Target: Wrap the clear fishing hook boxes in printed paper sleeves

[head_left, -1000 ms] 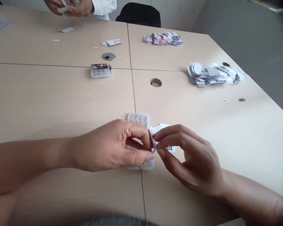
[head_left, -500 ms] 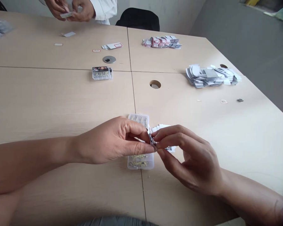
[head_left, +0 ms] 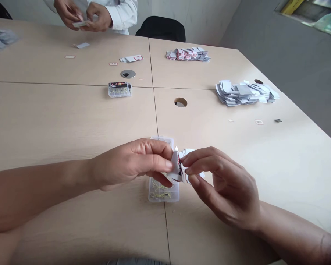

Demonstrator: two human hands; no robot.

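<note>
My left hand (head_left: 135, 167) and my right hand (head_left: 223, 187) meet over the table, both pinching a small folded paper card (head_left: 177, 170) with red and black print. Directly beneath them lies a clear plastic box (head_left: 163, 189) with small yellowish parts inside, partly hidden by my left fingers. A few loose white cards (head_left: 188, 151) lie on the table just behind my right fingertips.
A second small box (head_left: 119, 89) with a dark label sits at mid table. Stacks of cards lie at the back (head_left: 187, 54) and at the right (head_left: 245, 93). A cable hole (head_left: 180, 102) and metal cap (head_left: 128, 74) mark the tabletop. Another person's hands (head_left: 82, 16) hold a card at the far edge.
My left thumb and fingers have turned the card, which now stands more upright and unfolded between both hands. The view has tilted down slightly.
</note>
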